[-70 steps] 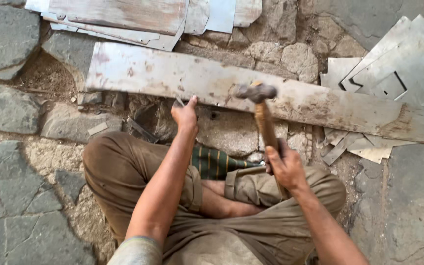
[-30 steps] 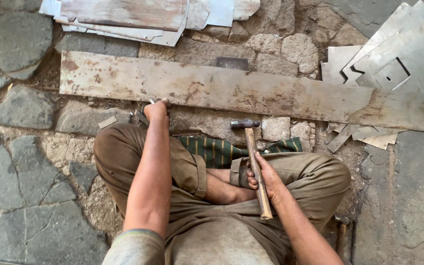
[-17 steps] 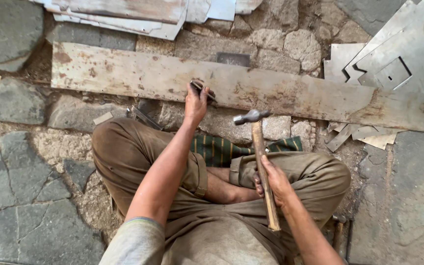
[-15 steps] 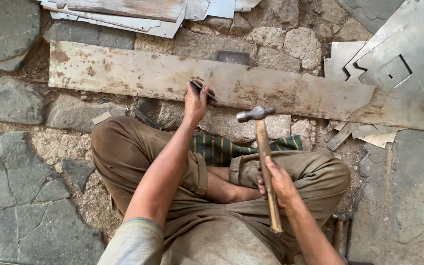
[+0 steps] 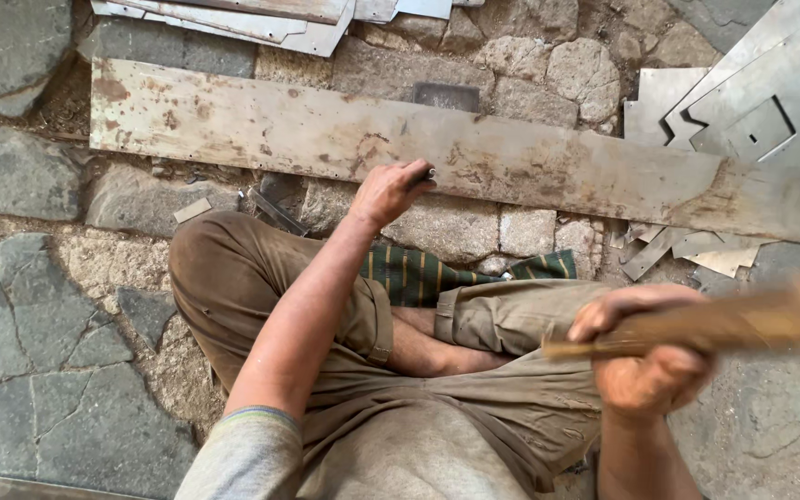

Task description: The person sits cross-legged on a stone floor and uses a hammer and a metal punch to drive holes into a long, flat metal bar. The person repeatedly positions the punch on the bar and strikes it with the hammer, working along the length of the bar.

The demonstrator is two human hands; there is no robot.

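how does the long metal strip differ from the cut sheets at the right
The long metal strip is rust-stained and brownish, while the cut sheets look cleaner and pale grey. The strip is one narrow plain band lying across the stones; the sheets are broader, stacked on one another, with angular shapes cut out of them. The left hand presses a small dark tool to the strip; no hand touches the sheets. Both are flat metal lying on the stone ground.
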